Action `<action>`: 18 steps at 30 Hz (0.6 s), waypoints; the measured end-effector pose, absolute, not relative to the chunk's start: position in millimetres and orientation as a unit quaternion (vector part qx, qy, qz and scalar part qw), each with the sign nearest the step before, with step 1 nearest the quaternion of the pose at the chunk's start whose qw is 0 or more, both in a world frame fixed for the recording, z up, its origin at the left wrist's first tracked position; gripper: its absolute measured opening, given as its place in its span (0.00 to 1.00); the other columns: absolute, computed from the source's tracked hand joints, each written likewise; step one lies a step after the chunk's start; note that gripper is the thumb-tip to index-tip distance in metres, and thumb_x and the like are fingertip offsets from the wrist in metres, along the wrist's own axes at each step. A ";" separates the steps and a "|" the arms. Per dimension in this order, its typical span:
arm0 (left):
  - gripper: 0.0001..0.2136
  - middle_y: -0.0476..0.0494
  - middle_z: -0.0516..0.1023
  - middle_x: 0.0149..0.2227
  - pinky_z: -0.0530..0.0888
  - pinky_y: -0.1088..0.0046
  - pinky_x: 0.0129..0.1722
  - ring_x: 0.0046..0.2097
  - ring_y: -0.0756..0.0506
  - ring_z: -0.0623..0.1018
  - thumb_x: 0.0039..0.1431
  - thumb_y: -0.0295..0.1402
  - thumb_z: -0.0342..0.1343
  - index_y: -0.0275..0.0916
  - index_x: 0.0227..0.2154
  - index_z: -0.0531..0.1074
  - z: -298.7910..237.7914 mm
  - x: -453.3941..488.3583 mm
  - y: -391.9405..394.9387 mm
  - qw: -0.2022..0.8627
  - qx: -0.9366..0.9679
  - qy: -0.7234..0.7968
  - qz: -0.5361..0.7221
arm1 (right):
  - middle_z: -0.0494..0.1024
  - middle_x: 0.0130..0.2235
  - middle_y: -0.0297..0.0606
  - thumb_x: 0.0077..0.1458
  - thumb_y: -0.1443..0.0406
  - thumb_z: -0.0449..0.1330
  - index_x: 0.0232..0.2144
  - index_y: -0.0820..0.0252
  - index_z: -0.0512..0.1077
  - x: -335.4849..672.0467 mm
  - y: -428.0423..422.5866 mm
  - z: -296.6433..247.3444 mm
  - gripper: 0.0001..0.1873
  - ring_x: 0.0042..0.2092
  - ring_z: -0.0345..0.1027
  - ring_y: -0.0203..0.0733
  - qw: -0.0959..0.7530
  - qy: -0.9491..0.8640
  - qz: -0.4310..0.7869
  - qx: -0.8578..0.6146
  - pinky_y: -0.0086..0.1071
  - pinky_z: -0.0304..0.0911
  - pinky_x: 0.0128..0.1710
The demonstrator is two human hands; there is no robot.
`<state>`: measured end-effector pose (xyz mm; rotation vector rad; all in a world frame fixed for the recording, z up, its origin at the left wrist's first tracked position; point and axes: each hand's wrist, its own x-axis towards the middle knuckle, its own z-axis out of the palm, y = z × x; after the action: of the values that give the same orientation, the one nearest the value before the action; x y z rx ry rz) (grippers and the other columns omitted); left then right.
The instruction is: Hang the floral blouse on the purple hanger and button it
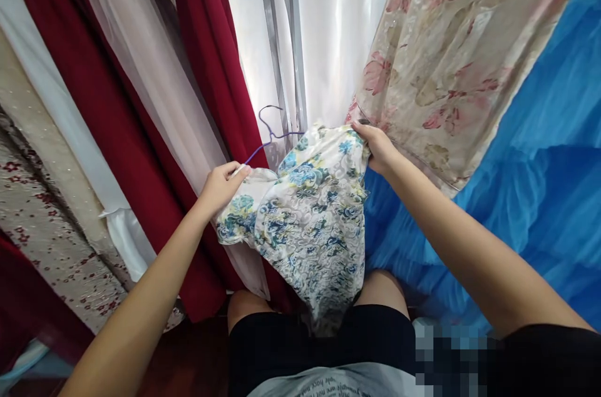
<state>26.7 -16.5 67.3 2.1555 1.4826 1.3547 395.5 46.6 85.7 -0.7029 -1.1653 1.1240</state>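
A white garment with blue and yellow flowers point(310, 215) hangs in front of me on a thin purple wire hanger point(272, 131), whose hook sticks up above the cloth. My left hand point(220, 187) is closed on the garment's left shoulder, where the hanger wire enters it. My right hand point(378, 146) is closed on the garment's right shoulder, at the upper right edge. The cloth drapes down between my arms to my knees.
Hanging fabrics surround me: dark red curtain point(206, 40), sheer pale drape point(141, 52), white sheer curtain point(338, 27) over a window frame, beige floral curtain point(455, 52), bright blue cloth point(539, 184) on the right. Patterned fabric point(42, 240) lies at left.
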 end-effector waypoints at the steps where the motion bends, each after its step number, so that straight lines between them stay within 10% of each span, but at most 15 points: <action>1: 0.20 0.50 0.71 0.23 0.61 0.75 0.26 0.27 0.49 0.68 0.61 0.51 0.56 0.38 0.25 0.73 63.2 22.4 -13.8 0.104 0.725 0.514 0.446 | 0.78 0.26 0.34 0.52 0.51 0.68 0.32 0.58 0.73 388.2 39.1 89.1 0.18 0.34 0.77 0.46 0.622 -0.523 0.497 -0.304 0.36 0.74 0.38; 6: 0.27 0.50 0.60 0.15 0.56 0.72 0.23 0.21 0.49 0.61 0.58 0.56 0.55 0.41 0.14 0.61 28.5 6.2 -15.6 0.095 0.649 0.586 0.475 | 0.81 0.33 0.37 0.59 0.43 0.61 0.38 0.59 0.79 362.2 -52.5 75.5 0.25 0.38 0.77 0.45 0.506 -0.659 0.512 -0.218 0.33 0.72 0.38; 11: 0.35 0.46 0.59 0.16 0.65 0.69 0.27 0.23 0.47 0.64 0.64 0.63 0.35 0.43 0.11 0.53 5.2 23.7 -44.3 0.117 0.554 0.489 0.664 | 0.82 0.44 0.42 0.62 0.49 0.62 0.49 0.54 0.80 358.5 -150.8 67.9 0.21 0.42 0.77 0.45 0.188 -0.893 0.407 -0.050 0.36 0.72 0.43; 14: 0.36 0.45 0.55 0.15 0.67 0.67 0.29 0.23 0.47 0.63 0.66 0.61 0.25 0.43 0.09 0.50 1.5 51.7 -60.2 0.209 0.551 0.416 0.693 | 0.81 0.46 0.40 0.60 0.59 0.66 0.57 0.49 0.75 353.8 -158.7 59.3 0.22 0.45 0.77 0.47 0.234 -0.934 0.252 -0.102 0.37 0.73 0.44; 18: 0.33 0.46 0.59 0.18 0.70 0.67 0.33 0.25 0.47 0.65 0.68 0.57 0.36 0.42 0.12 0.56 -0.5 108.7 -71.5 0.377 0.564 0.319 0.662 | 0.68 0.64 0.47 0.57 0.64 0.67 0.70 0.50 0.56 342.6 -114.5 23.9 0.42 0.64 0.64 0.55 0.318 -0.929 0.095 -0.163 0.49 0.65 0.62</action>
<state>108.7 -71.5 -0.5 1.4432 0.8155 1.6927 342.6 -114.5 23.9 -0.4286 -2.4440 0.2497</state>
